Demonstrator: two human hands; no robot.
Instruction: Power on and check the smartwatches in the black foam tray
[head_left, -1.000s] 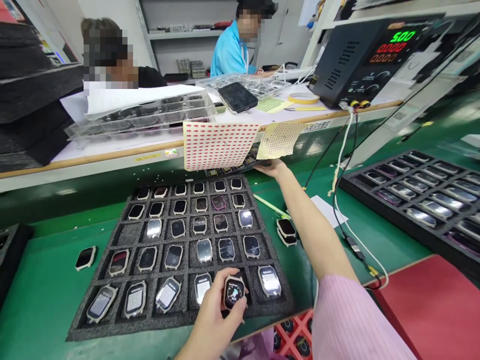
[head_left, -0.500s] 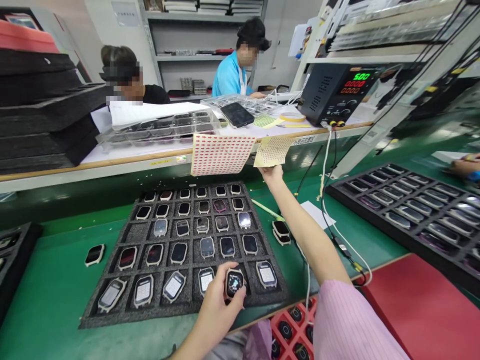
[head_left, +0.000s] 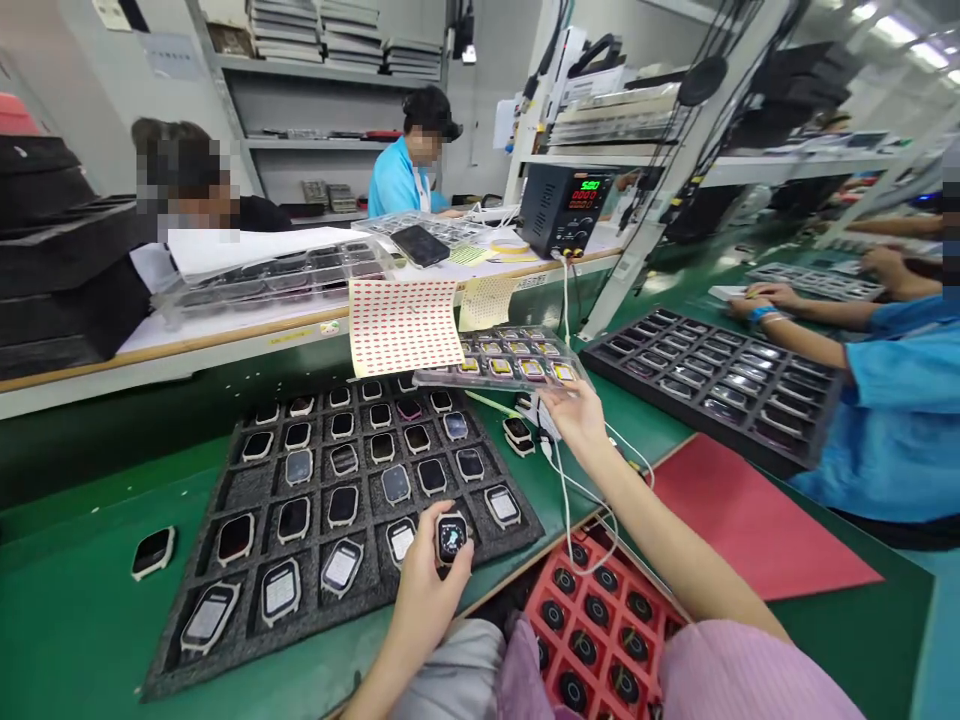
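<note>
— while you look down past the lap, what sits closest?
— a red tray (head_left: 600, 620) of round black parts, tucked under the front edge of the green counter (head_left: 67, 620).
— and the left hand?
— the left hand (head_left: 426, 598) is just beyond that, fingers wrapped tight round a watch (head_left: 452, 537) with its screen lit. it holds the watch over the front row of the black foam tray (head_left: 300, 635).
— what's in the foam tray?
— rows of watches, one to a pocket. the nearest row has lit screens and the rows behind are dark. a loose watch (head_left: 152, 552) lies on the counter off its left side.
— where's the right hand?
— further out, past the foam tray's far right corner. the right hand (head_left: 574, 415) is clamped on the near edge of a clear tray (head_left: 480, 383), thumb on top, and holds it off the counter, roughly level. small watches fill it.
— anything beside it?
— two stacked watches (head_left: 517, 435) just left of the wrist, a white cable (head_left: 564, 490) looping under the forearm, and a red mat (head_left: 742, 520) to the right.
— and beyond?
— a sheet of red dot stickers (head_left: 403, 325) hangs from the raised shelf edge. to the right lies a long black tray (head_left: 712, 375) of watches, with a co-worker's hand (head_left: 757, 300) at its far end. a power supply (head_left: 570, 195) with lit digits stands on the shelf, and two more people sit behind it.
</note>
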